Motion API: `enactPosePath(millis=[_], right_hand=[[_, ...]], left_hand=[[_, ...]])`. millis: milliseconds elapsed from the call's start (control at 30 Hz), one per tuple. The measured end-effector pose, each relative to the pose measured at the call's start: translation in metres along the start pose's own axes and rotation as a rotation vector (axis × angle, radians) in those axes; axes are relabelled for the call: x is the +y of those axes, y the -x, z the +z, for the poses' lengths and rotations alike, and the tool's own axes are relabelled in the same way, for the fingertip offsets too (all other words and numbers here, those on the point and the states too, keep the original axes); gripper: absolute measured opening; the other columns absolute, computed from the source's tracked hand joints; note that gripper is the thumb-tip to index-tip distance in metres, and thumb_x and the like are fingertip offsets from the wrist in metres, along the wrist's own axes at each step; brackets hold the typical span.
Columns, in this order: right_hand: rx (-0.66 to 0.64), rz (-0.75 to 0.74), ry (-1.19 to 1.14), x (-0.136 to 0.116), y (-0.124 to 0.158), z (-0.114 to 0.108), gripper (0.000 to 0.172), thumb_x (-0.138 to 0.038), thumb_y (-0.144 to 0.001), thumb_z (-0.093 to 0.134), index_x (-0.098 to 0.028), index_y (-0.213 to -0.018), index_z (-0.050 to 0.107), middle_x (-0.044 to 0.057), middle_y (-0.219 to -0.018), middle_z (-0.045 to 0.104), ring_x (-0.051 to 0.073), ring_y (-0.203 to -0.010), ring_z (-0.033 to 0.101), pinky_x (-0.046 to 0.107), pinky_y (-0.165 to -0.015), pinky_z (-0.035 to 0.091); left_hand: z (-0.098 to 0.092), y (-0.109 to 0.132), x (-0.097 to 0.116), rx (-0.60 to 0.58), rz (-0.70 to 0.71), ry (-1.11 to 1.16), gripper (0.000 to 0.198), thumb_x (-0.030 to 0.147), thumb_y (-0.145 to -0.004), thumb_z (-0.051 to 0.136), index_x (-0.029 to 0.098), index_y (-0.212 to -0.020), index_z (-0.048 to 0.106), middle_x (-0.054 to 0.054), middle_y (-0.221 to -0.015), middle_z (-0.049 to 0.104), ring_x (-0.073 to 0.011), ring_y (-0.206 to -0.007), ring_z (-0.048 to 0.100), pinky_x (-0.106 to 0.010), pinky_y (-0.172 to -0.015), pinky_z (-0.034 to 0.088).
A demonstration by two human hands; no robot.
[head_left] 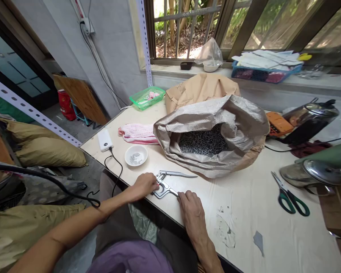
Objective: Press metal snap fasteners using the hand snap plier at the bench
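A silver plier-like hand tool [165, 188], with a small spring and two spread handles, lies at the table's front edge. My right hand [192, 208] is closed around the end of its nearer handle. At the tool's head is my left hand [144, 185], fingers pinched together; whatever they hold is hidden. Just behind my left hand stands a white bowl [136, 156] containing small, light metal pins. A large paper-like sack [187, 117] with its mouth rolled open sits beyond the tool, with many small dark metal pieces [204, 142] inside.
A white power bank [105, 140] with a black cable lies left of the bowl, near a pink-and-white cloth [139, 134]. Behind are a green basket [147, 98] and the window. Green-handled scissors [290, 197] and a metal mug [307, 173] are at right.
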State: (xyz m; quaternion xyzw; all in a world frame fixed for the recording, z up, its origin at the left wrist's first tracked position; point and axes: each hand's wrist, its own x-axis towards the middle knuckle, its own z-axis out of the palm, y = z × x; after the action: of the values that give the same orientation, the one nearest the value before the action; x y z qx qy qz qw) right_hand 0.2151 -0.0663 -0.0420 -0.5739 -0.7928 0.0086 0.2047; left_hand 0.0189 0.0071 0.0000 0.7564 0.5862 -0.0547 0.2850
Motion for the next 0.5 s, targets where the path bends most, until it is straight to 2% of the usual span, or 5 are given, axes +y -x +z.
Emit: enactPosePath(millis=[100, 233, 300, 367, 500], right_hand=[[-0.017, -0.025, -0.131, 0.014, 0.0, -0.003, 0.023, -0.022, -0.093, 0.036, -0.02, -0.081, 0.056, 0.002, -0.074, 0.05, 0.014, -0.071, 0.045, 0.026, -0.065, 0.036], [-0.006, 0.025, -0.242, 0.03, 0.001, -0.006, 0.026, -0.031, -0.094, 0.036, -0.02, -0.088, 0.059, 0.002, -0.074, 0.051, 0.014, -0.072, 0.048, 0.026, -0.065, 0.039], [0.001, 0.051, -0.261, 0.032, 0.001, -0.007, 0.029, -0.034, -0.094, 0.036, -0.019, -0.089, 0.06, 0.003, -0.073, 0.051, 0.015, -0.072, 0.049, 0.027, -0.064, 0.04], [0.004, 0.067, -0.255, 0.031, 0.002, -0.007, 0.03, -0.036, -0.094, 0.035, -0.019, -0.09, 0.06, 0.003, -0.074, 0.051, 0.016, -0.072, 0.049, 0.028, -0.066, 0.04], [0.063, 0.076, -0.199, 0.026, 0.005, -0.005, 0.03, -0.038, -0.094, 0.035, -0.021, -0.095, 0.059, 0.004, -0.075, 0.052, 0.017, -0.071, 0.049, 0.031, -0.066, 0.04]], left_hand=[[-0.018, -0.008, -0.023, -0.167, 0.025, 0.18, 0.022, 0.03, -0.08, 0.058, 0.012, -0.07, 0.065, 0.001, -0.056, 0.055, -0.0126, -0.054, 0.053, -0.021, -0.053, 0.035], [-0.019, 0.017, -0.033, 0.102, 0.178, 0.136, 0.019, 0.025, -0.085, 0.054, 0.013, -0.077, 0.066, -0.004, -0.075, 0.064, -0.0144, -0.069, 0.058, -0.022, -0.065, 0.041], [-0.003, 0.041, -0.026, 0.158, 0.294, 0.154, 0.023, 0.027, -0.091, 0.047, 0.015, -0.086, 0.066, -0.005, -0.083, 0.064, -0.0144, -0.076, 0.059, -0.022, -0.069, 0.043], [0.019, 0.063, -0.018, 0.128, 0.382, 0.149, 0.027, 0.027, -0.094, 0.042, 0.016, -0.087, 0.065, -0.006, -0.084, 0.063, -0.0142, -0.077, 0.058, -0.022, -0.07, 0.044], [0.061, 0.076, -0.015, 0.095, 0.417, 0.019, 0.023, 0.019, -0.092, 0.041, 0.016, -0.081, 0.061, -0.006, -0.083, 0.061, -0.0153, -0.078, 0.056, -0.023, -0.067, 0.044]])
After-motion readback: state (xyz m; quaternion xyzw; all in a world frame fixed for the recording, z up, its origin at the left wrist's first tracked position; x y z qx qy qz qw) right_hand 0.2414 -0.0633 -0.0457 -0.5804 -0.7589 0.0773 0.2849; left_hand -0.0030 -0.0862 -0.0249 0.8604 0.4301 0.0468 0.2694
